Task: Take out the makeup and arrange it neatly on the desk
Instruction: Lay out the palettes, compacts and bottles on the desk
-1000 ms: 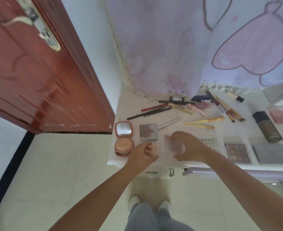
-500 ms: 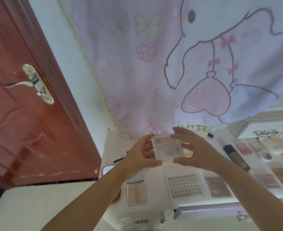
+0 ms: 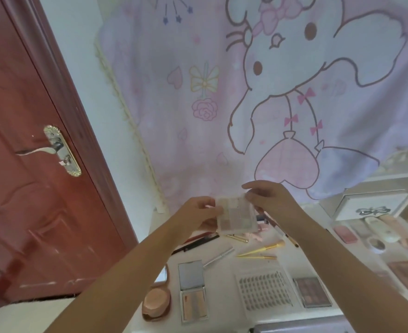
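Note:
Both my hands hold a clear plastic eyeshadow palette (image 3: 237, 215) up in the air above the white desk (image 3: 224, 280). My left hand (image 3: 198, 213) grips its left edge and my right hand (image 3: 268, 199) pinches its upper right corner. On the desk below lie an open mirrored compact (image 3: 193, 294), a round pink powder compact (image 3: 156, 305), a lash tray (image 3: 264, 293), a small dark palette (image 3: 312, 292), and several pencils and brushes (image 3: 258, 251).
A red door (image 3: 30, 188) with a metal handle stands at the left. A cartoon curtain (image 3: 258, 92) hangs behind the desk. A white box (image 3: 366, 205) and more palettes and bottles (image 3: 390, 236) crowd the desk's right side.
The palette was lifted from the desk's front to chest height with both hands. My view tilted upward, so the curtain fills more of the frame.

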Demonstrator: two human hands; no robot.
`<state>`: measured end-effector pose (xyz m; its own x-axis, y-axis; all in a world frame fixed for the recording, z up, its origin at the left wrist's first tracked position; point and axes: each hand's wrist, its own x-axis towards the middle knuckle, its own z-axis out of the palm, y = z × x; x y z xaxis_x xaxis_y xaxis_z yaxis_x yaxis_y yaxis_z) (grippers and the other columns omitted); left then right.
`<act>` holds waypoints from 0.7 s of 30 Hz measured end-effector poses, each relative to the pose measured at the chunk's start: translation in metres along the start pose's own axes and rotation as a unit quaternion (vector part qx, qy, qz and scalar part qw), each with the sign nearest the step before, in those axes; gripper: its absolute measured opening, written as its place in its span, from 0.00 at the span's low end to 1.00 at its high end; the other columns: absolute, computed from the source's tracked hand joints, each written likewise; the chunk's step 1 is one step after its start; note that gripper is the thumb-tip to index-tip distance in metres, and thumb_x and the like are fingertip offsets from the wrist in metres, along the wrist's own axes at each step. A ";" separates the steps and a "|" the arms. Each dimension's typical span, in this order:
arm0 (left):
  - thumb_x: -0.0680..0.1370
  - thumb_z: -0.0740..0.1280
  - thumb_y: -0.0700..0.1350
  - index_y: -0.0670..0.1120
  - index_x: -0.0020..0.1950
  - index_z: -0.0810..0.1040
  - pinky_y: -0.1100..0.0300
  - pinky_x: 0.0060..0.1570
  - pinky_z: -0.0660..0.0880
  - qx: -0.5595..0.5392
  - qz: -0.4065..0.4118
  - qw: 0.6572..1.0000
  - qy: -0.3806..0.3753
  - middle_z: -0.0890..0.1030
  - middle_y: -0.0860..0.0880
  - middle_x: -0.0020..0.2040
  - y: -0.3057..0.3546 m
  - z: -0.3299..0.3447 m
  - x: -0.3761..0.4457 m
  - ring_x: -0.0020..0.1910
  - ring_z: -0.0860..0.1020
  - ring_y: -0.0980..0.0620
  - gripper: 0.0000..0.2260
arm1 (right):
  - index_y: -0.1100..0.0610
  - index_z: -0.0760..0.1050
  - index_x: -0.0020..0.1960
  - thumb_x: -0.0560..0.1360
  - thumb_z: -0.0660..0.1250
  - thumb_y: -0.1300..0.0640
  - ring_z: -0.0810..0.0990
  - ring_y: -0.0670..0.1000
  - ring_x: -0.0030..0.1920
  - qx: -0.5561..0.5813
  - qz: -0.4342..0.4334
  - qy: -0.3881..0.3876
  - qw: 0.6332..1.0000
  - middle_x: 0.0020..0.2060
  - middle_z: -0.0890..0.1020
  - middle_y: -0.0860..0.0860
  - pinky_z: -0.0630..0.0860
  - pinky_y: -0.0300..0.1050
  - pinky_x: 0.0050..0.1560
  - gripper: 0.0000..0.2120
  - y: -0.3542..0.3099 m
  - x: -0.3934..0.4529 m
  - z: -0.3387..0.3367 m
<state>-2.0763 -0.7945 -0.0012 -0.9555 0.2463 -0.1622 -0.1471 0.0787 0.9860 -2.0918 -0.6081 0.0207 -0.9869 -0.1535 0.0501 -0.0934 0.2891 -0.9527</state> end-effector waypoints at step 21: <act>0.62 0.72 0.37 0.61 0.55 0.72 0.66 0.45 0.77 -0.040 0.061 0.989 -0.133 0.81 0.63 0.52 -0.020 -0.015 -0.029 0.51 0.81 0.55 0.28 | 0.64 0.75 0.47 0.77 0.59 0.64 0.75 0.46 0.28 0.151 0.124 -0.108 0.975 0.30 0.76 0.52 0.76 0.36 0.28 0.07 0.007 -0.004 0.028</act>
<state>-2.0492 -0.8178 -0.0154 -0.8684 0.4945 -0.0370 -0.0653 -0.0402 0.9971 -2.0848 -0.6319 0.0050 -0.9205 -0.3191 -0.2254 0.2187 0.0570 -0.9741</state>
